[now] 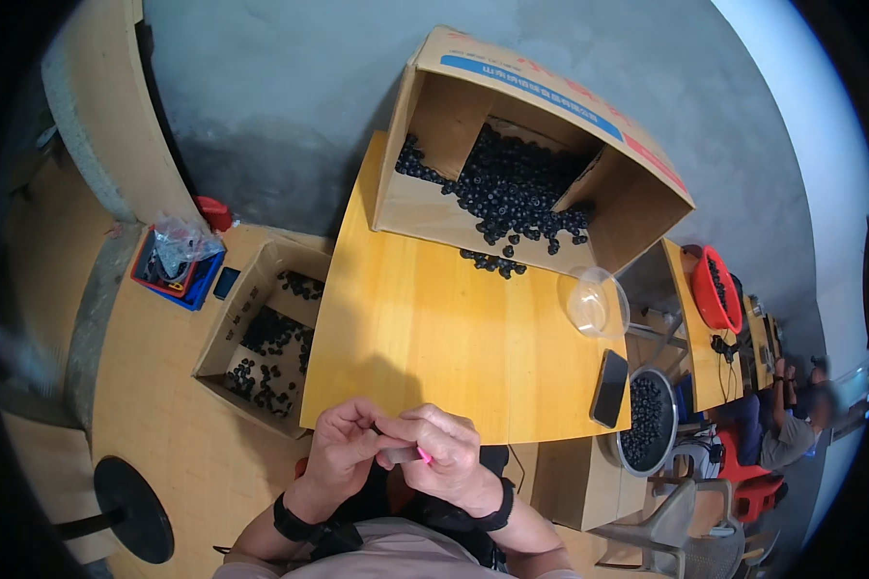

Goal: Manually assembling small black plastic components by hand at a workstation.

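Observation:
Both my hands meet just in front of the yellow table's near edge. My right hand (447,457) is closed round a small flat grey piece (399,454) with a bright pink bit (424,455) at its right end; its kind is not clear. My left hand (342,450) is closed too, its thumb and fingertips pinched against the other hand's fingers. Whatever sits between those left fingertips is hidden. Beyond my hands, a large cardboard box (410,207) lies on its side on the table (434,318), and many small round black parts (521,183) spill from its mouth.
A clear plastic bowl (589,307) and a phone (608,388) lie at the table's right side. A metal basin (668,454) of black parts stands beyond. Down left is an open carton (224,338) with scattered black parts. Chairs (661,526) and a seated person (787,439) are at right.

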Demonstrator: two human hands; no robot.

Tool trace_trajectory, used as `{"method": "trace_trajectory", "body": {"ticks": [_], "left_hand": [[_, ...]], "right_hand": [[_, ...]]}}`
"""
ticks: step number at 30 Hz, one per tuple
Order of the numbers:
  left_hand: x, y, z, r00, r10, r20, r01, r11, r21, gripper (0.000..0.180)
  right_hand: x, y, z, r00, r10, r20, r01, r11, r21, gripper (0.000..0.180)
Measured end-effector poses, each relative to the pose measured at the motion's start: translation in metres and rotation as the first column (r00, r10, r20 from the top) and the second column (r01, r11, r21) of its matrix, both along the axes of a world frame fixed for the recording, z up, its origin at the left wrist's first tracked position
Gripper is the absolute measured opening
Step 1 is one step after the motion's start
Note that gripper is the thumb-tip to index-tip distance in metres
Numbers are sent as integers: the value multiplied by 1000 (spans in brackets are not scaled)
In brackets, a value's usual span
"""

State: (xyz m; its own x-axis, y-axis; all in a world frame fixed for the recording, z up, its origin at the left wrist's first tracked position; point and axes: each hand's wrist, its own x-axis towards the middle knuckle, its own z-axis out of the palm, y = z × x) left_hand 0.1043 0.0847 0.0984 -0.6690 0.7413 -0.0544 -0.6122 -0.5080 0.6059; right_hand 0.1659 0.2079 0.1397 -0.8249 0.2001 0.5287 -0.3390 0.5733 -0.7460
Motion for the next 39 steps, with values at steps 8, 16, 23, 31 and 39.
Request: {"method": "trace_trajectory", "body": {"ticks": [8,16,23,31,39], "left_hand": [[-31,-14,-16,956,218,195,-228,973,31,13],[-149,-88,-150,773,497,394,-392,863,-320,8],[-165,-101,-207,720,578,384,-275,746,-606,44],[-139,-55,-30,930,317,-185,-365,855,-370,64],[-150,46,86,972,95,-216,-144,964,-225,61]], "right_hand": [[-2,8,-13,997,-65,38,55,976,212,24],[10,118,-29,795,-351,495,368,927,66,10],[14,178,-43,666,-626,405,418,763,492,20],[22,226,-83,613,-746,262,375,566,734,40],[-10,230,29,739,-599,309,326,720,613,68]]}}
